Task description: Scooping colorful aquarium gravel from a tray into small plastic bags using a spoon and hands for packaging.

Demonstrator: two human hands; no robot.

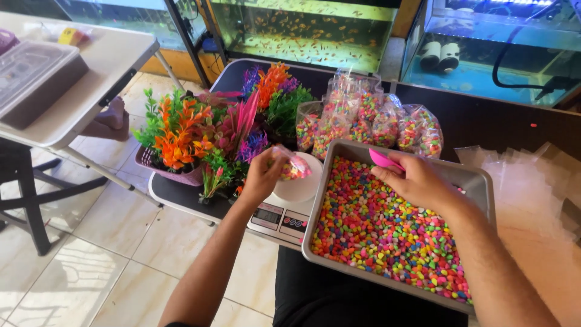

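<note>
Pink scoop [385,160] half hidden in right hand [417,181], its bowl unseen

Your left hand [261,175] pinches a small clear plastic bag [290,165], partly filled with multicoloured gravel, just above the round white pan of the kitchen scale [284,209]. The scale's front panel faces you: a pale rectangular display [267,217] on its left and a dark label patch [295,222] with red and white marks beside it. Behind the scale and the metal tray, a cluster of filled clear bags [369,124] stands upright on the dark table, each bulging with pink, yellow, green and orange pebbles and gathered at the top. To your right, a loose stack of flat, empty transparent bags [526,175] lies on the table.
</note>
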